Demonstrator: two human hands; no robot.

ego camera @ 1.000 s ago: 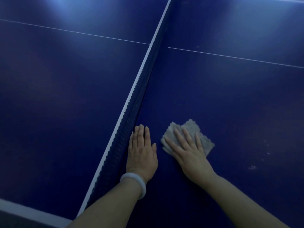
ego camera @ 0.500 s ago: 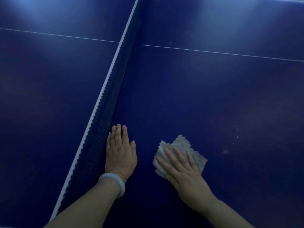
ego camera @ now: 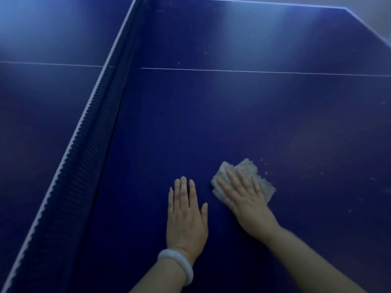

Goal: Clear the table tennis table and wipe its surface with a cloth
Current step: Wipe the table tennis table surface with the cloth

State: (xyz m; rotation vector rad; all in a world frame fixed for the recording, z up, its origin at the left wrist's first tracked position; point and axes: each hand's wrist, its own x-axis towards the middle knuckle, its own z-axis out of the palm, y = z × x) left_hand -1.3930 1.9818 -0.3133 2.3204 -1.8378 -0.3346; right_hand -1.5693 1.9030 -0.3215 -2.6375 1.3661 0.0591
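pressing the grey cloth [ego camera: 245, 178] flat under straight right hand [ego camera: 246, 203] fingers on the blue counter [ego camera: 211, 123]; pale specks [ego camera: 265, 168] lie just right; left hand [ego camera: 186, 216] rests flat, holding nothing

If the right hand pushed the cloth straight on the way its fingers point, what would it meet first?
Nothing solid, it seems: the right hand on the cloth points up-left over bare table; the white centre line comes first, probably before the net.

A single head-worn view looks forward and steeply down from close above the blue table [ego camera: 211, 123]; the net [ego camera: 91, 132] runs diagonally at left, the far corner apparently at upper right, though dim.
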